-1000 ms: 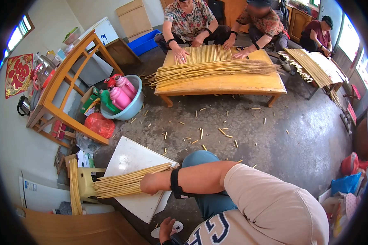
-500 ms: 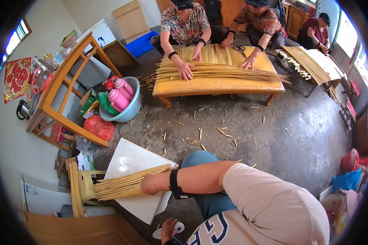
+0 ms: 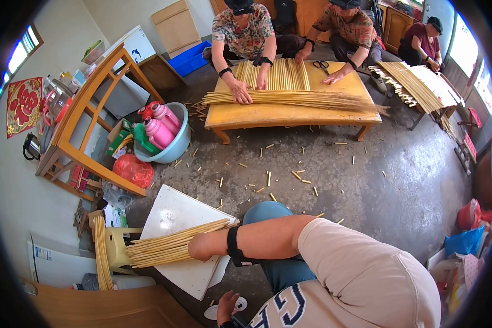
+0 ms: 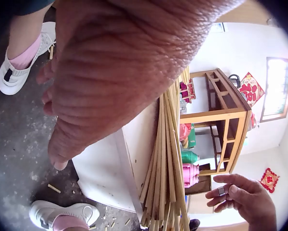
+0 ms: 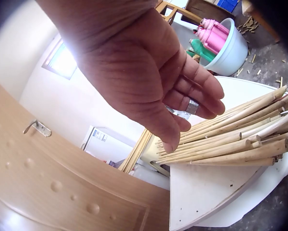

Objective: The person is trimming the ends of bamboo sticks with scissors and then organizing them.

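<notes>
A loose bundle of pale reed-like stalks (image 3: 158, 249) lies across a white board (image 3: 172, 210) in front of me. My right hand (image 3: 200, 247) is over the bundle in the head view. The right wrist view shows that hand (image 5: 148, 79) with a ring, its fingers loosely bent and nothing in them, beside the thin ends of the stalks (image 5: 230, 137). Low in the head view, my left hand (image 3: 227, 306) is near my body, apart from the stalks. Its fingers hang relaxed and empty, with the palm (image 4: 120, 72) filling much of the left wrist view.
A second stalk bundle (image 3: 101, 254) leans by a cream stool (image 3: 115, 246). Beyond, people work at a wooden table (image 3: 295, 119) with stalks and scissors (image 3: 321, 66). A blue basin (image 3: 180, 139) holds flasks. Cut pieces litter the floor (image 3: 333, 164). A wooden door (image 5: 52, 168) is close by.
My hands have hardly moved. At the far table, another person's hands have drawn the loose stalks into a tighter bundle, and the scissors have come into plain view.
</notes>
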### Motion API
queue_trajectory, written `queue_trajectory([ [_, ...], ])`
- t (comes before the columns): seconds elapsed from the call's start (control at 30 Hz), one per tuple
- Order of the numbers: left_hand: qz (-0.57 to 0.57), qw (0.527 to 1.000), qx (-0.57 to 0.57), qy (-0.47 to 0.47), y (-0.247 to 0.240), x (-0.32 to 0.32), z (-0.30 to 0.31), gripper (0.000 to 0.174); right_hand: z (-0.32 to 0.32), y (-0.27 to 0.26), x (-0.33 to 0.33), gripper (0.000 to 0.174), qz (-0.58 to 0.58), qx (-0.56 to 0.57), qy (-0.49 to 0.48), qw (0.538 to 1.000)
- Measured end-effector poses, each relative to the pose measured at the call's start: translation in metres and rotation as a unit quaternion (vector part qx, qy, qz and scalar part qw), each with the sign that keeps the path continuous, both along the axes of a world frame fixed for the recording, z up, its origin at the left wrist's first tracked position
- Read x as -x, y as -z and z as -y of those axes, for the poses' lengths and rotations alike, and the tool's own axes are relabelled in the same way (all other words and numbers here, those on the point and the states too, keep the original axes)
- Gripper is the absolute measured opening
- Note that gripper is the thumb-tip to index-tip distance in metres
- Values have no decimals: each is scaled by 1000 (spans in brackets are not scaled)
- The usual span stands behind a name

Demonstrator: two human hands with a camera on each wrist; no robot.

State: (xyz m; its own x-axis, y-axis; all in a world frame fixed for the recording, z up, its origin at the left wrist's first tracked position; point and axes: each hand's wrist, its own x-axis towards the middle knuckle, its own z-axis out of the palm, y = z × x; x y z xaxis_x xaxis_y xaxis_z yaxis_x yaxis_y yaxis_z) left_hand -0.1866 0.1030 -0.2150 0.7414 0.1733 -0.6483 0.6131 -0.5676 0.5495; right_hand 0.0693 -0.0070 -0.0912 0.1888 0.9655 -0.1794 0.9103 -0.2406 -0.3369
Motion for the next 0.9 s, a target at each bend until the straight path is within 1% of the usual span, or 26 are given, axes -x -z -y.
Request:
queue_trajectory([
  [0.07,5,1000,2,4,-5,-1,3,52,0,0,0,23,4,5,4,1000],
  [0.17,-17,1000,7,-2,-10,-2,4,52,1,-1,0,23,8,-8,-5,1000],
  [0.2,-13,1000,0,10,-4,0,0,52,1,-2,0,23,4,-4,-5,1000],
  [0.27,-8,1000,-6,23,-15,-4,6,52,1,-4,0,23,2,1,-3,1000],
  [0.33,-35,999,10,-15,-29,-5,15,51,1,-5,0,23,-4,13,3,1000],
  [0.37,-35,999,10,-16,-19,-3,11,51,1,-5,0,23,-4,13,3,1000],
  [0.4,-14,1000,5,3,-1,3,2,51,1,-5,0,24,-3,11,-1,1000],
  [0.43,7,1000,1,22,-1,2,2,50,2,-5,0,24,-3,8,-5,1000],
  [0.47,7,1000,0,22,-1,2,3,50,2,-6,0,24,-3,8,-5,1000],
  [0.53,-31,999,17,-22,-6,1,7,50,3,-7,0,25,0,7,-13,1000],
  [0.6,-28,999,23,-19,10,6,-1,50,4,-7,0,24,2,3,-13,1000],
  [0.77,-30,999,34,-26,2,5,4,50,3,-9,0,24,2,3,-8,1000],
  [0.87,-34,999,18,-18,-3,4,6,49,3,-7,-1,24,2,3,-11,1000],
  [0.9,-14,1000,7,7,-1,4,5,49,2,-5,-1,24,4,-8,-15,1000],
])
